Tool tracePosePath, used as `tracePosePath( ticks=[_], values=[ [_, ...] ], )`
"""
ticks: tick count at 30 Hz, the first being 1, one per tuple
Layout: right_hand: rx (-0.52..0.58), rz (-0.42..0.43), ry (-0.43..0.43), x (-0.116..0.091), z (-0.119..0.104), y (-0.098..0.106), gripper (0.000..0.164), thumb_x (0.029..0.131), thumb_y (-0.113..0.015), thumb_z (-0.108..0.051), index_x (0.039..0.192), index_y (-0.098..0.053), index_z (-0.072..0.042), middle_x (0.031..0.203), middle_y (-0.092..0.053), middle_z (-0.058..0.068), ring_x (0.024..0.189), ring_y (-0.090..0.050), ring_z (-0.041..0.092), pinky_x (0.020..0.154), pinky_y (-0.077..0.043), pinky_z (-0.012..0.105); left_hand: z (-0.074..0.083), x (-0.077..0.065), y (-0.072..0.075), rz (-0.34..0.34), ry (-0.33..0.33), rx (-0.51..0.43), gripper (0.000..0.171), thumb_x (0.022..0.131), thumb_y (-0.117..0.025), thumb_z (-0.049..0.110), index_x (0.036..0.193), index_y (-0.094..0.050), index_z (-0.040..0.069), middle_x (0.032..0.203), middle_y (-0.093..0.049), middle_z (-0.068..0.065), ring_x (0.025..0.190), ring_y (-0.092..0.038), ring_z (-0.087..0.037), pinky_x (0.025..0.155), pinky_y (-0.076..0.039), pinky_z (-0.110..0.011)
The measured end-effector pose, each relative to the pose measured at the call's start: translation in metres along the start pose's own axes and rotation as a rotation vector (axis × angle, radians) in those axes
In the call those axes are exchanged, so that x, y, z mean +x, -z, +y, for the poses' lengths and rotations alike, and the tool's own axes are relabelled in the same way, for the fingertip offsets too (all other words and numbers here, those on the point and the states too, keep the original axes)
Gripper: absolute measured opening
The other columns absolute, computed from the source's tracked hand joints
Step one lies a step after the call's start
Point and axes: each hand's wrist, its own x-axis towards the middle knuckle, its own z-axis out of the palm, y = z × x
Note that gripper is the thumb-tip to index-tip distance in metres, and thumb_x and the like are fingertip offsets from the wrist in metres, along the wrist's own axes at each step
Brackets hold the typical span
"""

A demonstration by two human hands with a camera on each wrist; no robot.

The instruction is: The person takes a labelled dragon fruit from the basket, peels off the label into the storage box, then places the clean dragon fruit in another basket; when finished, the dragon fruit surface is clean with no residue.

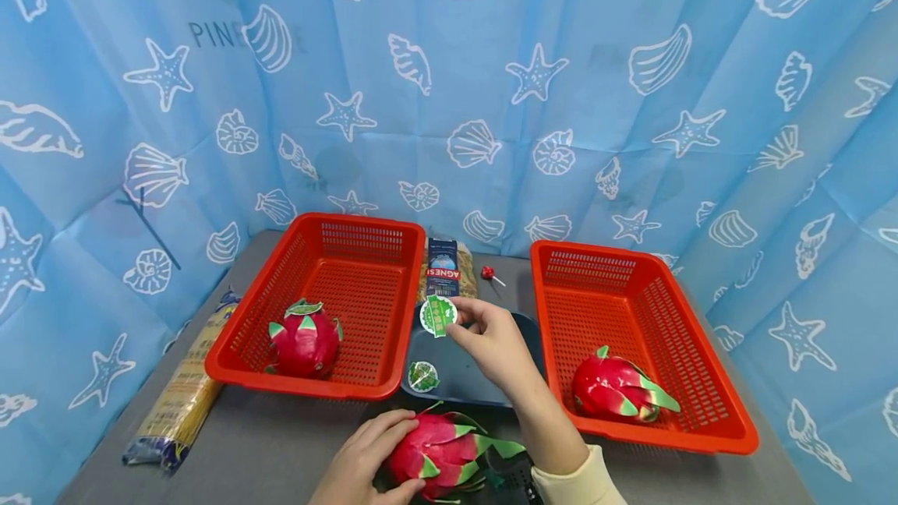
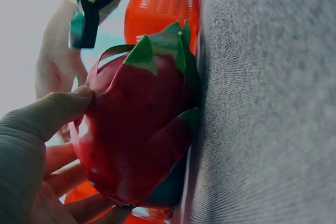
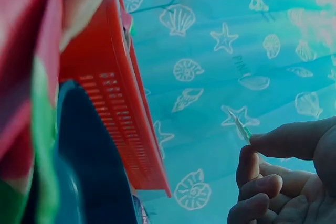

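My left hand (image 1: 368, 458) grips a red dragon fruit (image 1: 438, 454) with green-tipped scales at the front of the table. In the left wrist view, the thumb presses one side of this dragon fruit (image 2: 139, 129) and the fingers curve beneath. Between thumb and fingertips, my right hand (image 1: 494, 333) pinches a round green-and-white sticker (image 1: 438, 316) above the dark blue tray (image 1: 477, 372). The right wrist view shows that sticker (image 3: 241, 128) nearly edge-on. A second round green sticker (image 1: 423, 376) lies at the tray's left side.
Red baskets stand on both sides: the left basket (image 1: 365, 279) holds a dragon fruit (image 1: 305, 343), the right basket (image 1: 596, 298) another dragon fruit (image 1: 617, 386). A pasta packet (image 1: 185, 388) lies far left. Behind the tray are an Agnesi packet (image 1: 443, 263) and a red lollipop (image 1: 488, 273).
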Motion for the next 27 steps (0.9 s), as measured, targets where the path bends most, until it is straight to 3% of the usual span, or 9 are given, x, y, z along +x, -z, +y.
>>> tracePosePath(
  ticks=[5, 10, 16, 21, 27],
  values=[
    [-0.028, -0.041, -0.021, 0.019, 0.008, 0.0, 0.034, 0.094, -0.069, -0.004, 0.128, -0.069, 0.0, 0.087, -0.063, 0.005, 0.069, -0.051, 0.019, 0.056, -0.041, 0.028, 0.0, 0.0, -0.001, -0.017, 0.02, -0.007, 0.06, 0.087, -0.077, 0.056, 0.13, -0.069, 0.014, 0.129, -0.062, 0.004, 0.111, -0.06, -0.017, 0.086, -0.059, -0.037],
    [-0.073, -0.071, -0.106, 0.035, 0.023, -0.001, 0.035, 0.095, -0.068, -0.004, 0.129, -0.068, 0.001, 0.088, -0.063, 0.006, 0.078, -0.054, 0.02, 0.063, -0.043, 0.03, 0.0, -0.001, -0.002, -0.026, 0.034, -0.013, 0.061, 0.088, -0.075, 0.058, 0.13, -0.069, 0.014, 0.129, -0.062, 0.004, 0.111, -0.06, -0.017, 0.086, -0.059, -0.036],
    [-0.082, -0.099, -0.18, 0.047, 0.04, -0.007, 0.031, 0.092, -0.069, -0.001, 0.123, -0.07, 0.005, 0.086, -0.065, 0.007, 0.077, -0.055, 0.018, 0.067, -0.047, 0.031, -0.002, -0.002, -0.003, 0.001, 0.009, -0.022, 0.059, 0.087, -0.078, 0.055, 0.129, -0.069, 0.015, 0.128, -0.062, 0.005, 0.109, -0.06, -0.016, 0.085, -0.059, -0.035],
    [-0.142, -0.151, -0.21, 0.055, 0.048, -0.016, 0.029, 0.091, -0.07, -0.001, 0.119, -0.071, 0.007, 0.093, -0.07, 0.009, 0.083, -0.061, 0.02, 0.078, -0.055, 0.038, -0.004, -0.003, -0.003, 0.039, -0.018, -0.009, 0.058, 0.085, -0.081, 0.053, 0.128, -0.069, 0.015, 0.128, -0.062, 0.007, 0.108, -0.06, -0.014, 0.085, -0.059, -0.035],
    [-0.217, -0.21, -0.248, 0.065, 0.058, -0.027, 0.025, 0.089, -0.072, 0.0, 0.113, -0.075, 0.005, 0.099, -0.073, 0.009, 0.086, -0.063, 0.018, 0.079, -0.056, 0.037, -0.001, -0.004, 0.0, -0.001, 0.045, -0.028, 0.059, 0.086, -0.078, 0.056, 0.129, -0.069, 0.017, 0.128, -0.063, 0.006, 0.11, -0.06, -0.016, 0.085, -0.059, -0.035]
  ],
)
